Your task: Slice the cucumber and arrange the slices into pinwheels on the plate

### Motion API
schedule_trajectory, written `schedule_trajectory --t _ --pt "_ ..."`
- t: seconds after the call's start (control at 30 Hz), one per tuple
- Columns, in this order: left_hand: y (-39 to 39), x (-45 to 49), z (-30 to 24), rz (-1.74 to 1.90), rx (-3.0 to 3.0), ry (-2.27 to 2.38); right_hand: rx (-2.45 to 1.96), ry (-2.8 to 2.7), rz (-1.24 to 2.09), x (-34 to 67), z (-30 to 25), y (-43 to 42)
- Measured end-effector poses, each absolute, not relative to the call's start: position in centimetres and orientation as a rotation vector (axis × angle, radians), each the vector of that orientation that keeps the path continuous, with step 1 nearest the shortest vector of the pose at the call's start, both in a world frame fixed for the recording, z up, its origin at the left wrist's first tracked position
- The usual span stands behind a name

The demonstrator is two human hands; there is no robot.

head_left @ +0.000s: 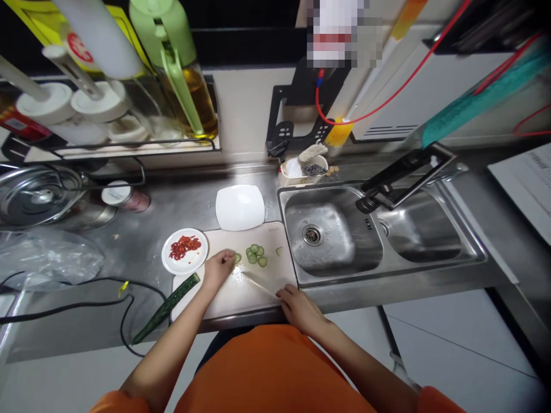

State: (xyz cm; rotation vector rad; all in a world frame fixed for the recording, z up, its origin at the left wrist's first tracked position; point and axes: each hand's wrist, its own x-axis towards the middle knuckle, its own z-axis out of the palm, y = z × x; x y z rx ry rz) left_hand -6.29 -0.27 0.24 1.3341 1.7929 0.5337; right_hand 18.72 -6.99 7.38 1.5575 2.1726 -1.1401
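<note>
My left hand (219, 267) is closed, its fingertips pinched at a cucumber slice (237, 258) over the cutting board (267, 298). My right hand (298, 307) grips a knife (260, 284) whose thin blade points left across the board, towards the left fingertips. A small cluster of cucumber slices (256, 255) lies just right of my left hand, and a lone slice (279, 251) sits near the board's right edge. The cut cucumber (170, 306) rests slantwise over the board's left edge, beside my left forearm. The knife's handle is mostly hidden in my right hand.
A plate of chopped red pieces (184, 268) stands left of the board, and a white dish (240, 209) behind it. A double sink (336, 235) borders the right side. Black cables (64, 310) cross the counter at left. Above them hangs a rack of condiment jars (120, 146).
</note>
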Motion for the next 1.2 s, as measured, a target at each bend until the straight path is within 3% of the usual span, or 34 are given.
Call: schedule_trajectory --t 0.17,0.47,1.2 --pt "-1.8 -7.0 -0.8 0.571 1.256 1.843 1.605 2.08 -1.101 16.8 6.6 -6.7" --pt "-2.8 -7.5 -1.7 0.653 1.709 1.836 1.554 1.967 -1.03 14.7 7.3 -6.5" --pt "-3.2 -7.3 -2.3 0.698 1.701 1.861 1.566 2.026 -0.914 10.5 7.5 -6.9"
